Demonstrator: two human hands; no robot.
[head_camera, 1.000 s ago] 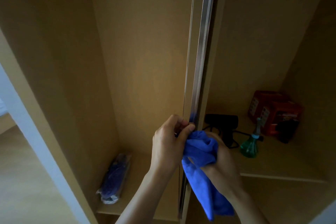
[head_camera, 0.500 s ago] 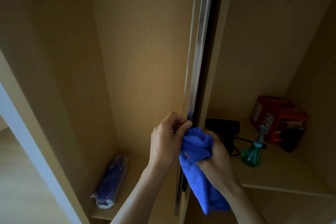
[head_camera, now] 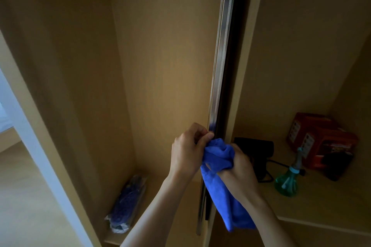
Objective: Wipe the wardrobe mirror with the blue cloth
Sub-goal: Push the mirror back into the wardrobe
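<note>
On the far left I see a pale floor (head_camera: 24,196) and the white edge of the wardrobe frame (head_camera: 30,136). Next comes the left compartment with its wooden walls. On its bottom shelf (head_camera: 156,196) lies a plastic bag (head_camera: 126,204) with something dark blue inside, leaning against the left wall.

In the middle runs a metal door edge (head_camera: 219,78), seen almost from the side, from the top of the view down to below the hands. I cannot tell from here if this thin strip is the mirror itself; no mirror face is visible to me.

My left hand (head_camera: 188,151) is just left of this edge, its fingers curled together, thumb and forefinger pinching at the top of the blue cloth (head_camera: 220,172) close to the metal. The cloth is bunched between both hands, directly in front of the door edge, and its lower part hangs down loose along the edge. My right hand (head_camera: 239,170) is closed around the bunch from the right side, fingers wrapped on the fabric.

On the right, the shelf (head_camera: 321,206) of the second compartment holds a black device (head_camera: 255,146) with a cable, partly behind my right hand. Then comes a green spray bottle (head_camera: 287,180), standing upright, and behind it a red box (head_camera: 321,142) near the back corner.
</note>
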